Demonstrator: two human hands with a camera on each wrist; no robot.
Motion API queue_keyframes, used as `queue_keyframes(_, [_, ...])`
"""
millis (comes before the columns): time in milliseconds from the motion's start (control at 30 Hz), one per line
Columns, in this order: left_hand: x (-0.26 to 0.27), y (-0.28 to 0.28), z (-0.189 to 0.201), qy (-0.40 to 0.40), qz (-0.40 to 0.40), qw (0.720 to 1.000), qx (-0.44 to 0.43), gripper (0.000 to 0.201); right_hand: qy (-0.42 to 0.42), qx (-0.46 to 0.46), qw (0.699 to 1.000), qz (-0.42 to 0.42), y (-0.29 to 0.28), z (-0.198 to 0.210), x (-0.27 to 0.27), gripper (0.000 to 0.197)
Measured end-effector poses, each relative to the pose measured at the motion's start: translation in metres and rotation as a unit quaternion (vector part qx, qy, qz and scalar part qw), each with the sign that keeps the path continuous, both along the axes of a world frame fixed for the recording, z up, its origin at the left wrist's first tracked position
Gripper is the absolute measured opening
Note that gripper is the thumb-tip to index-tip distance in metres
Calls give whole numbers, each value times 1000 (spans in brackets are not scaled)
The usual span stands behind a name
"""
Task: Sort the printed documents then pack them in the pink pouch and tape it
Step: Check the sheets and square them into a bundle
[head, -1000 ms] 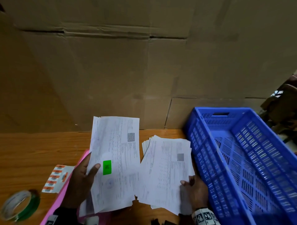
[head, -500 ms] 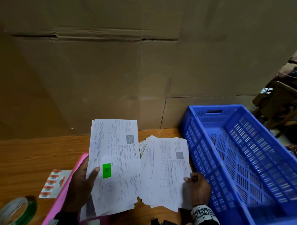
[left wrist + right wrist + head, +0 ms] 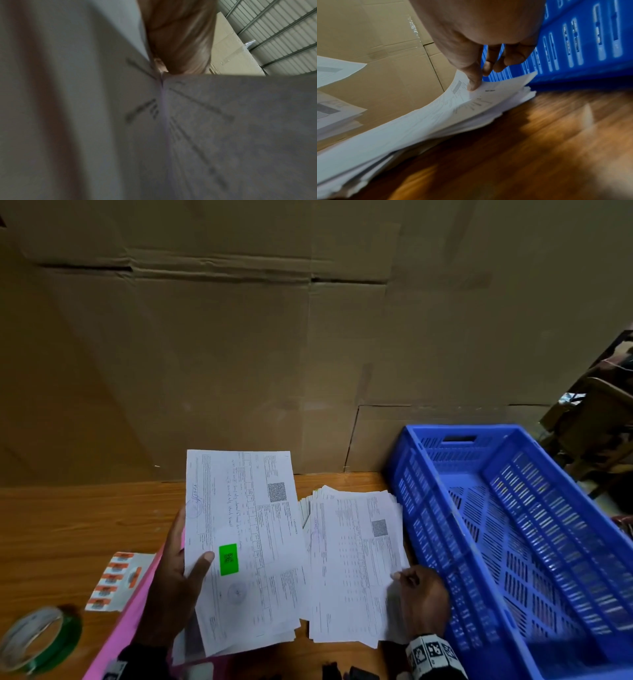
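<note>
My left hand (image 3: 178,573) holds a raised bundle of printed documents (image 3: 246,542), thumb pressed on the top sheet beside a green sticker (image 3: 228,559). In the left wrist view the paper (image 3: 223,121) fills the frame, with the thumb (image 3: 180,40) on its edge. A second stack of printed documents (image 3: 352,563) lies on the wooden table next to the blue crate. My right hand (image 3: 423,599) pinches the near right corner of its top sheet (image 3: 471,97), which curls up off the pile. The pink pouch (image 3: 137,604) lies under my left hand, mostly hidden.
A blue slatted plastic crate (image 3: 455,542) stands on the right, close against the stack. A roll of green-edged tape (image 3: 37,638) and a sheet of orange labels (image 3: 116,580) lie at the left. Large cardboard boxes (image 3: 274,354) wall off the back of the table.
My left hand has lifted its bundle a little higher and more upright. My right hand stays at the stack's near corner, and the top sheet has curled up.
</note>
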State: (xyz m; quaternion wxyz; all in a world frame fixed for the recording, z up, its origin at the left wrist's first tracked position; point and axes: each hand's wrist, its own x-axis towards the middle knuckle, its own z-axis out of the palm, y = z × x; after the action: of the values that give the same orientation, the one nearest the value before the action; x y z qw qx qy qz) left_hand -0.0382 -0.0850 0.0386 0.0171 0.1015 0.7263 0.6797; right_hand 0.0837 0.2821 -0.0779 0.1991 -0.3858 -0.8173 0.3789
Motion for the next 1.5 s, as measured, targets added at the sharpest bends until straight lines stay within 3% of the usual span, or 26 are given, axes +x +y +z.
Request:
queue_keyframes(200, [-2,-5,-9,16,41,998,-49,97,3,63,998,-31,-18,23,2,22])
queue_keyframes(333, [-6,-16,-18,76,-8,983,-164,39,-4,50,999,-12,-19,21,1,16])
queue_keyframes(400, [-7,-18,-24,74,-18,983,-168,31,17,-3,999,28,-15,27,-1,7])
queue_keyframes(467, [-8,-15,-26,64,-18,983,-173,32,47,-4,998,37,-12,38,-2,17])
queue_keyframes(600, [-9,-10,-23,50,-2,985,-168,49,148,36,988,-36,-11,90,-8,3])
queue_keyframes(667, [-10,-7,-22,48,-2,986,-157,55,214,37,976,-34,-12,122,-8,7])
queue_keyframes(833, [-12,2,-18,47,-33,982,-179,55,319,-148,936,22,-8,154,-19,15])
queue_keyframes(900, [-10,7,-16,59,-37,979,-193,53,311,-197,929,31,-16,154,-26,19])
queue_keyframes(967, [-9,12,-10,16,-36,985,-169,51,285,-212,933,59,-28,151,-32,22])
queue_keyframes(1000, [-7,15,-6,-13,-39,988,-149,55,270,-222,933,82,-35,147,-34,27])
queue_keyframes(1133, [2,30,10,4,-77,987,-139,83,199,-217,943,158,-59,124,-42,44])
queue_keyframes(1233, [5,38,20,-18,-40,981,-187,66,154,-228,941,199,-74,115,-44,44])
queue_keyframes(1333, [2,34,17,-17,-36,984,-173,47,140,-286,919,233,-80,109,-44,41])
queue_keyframes(1500, [1,25,7,-4,-50,980,-193,59,66,-327,904,267,-73,82,-45,36])
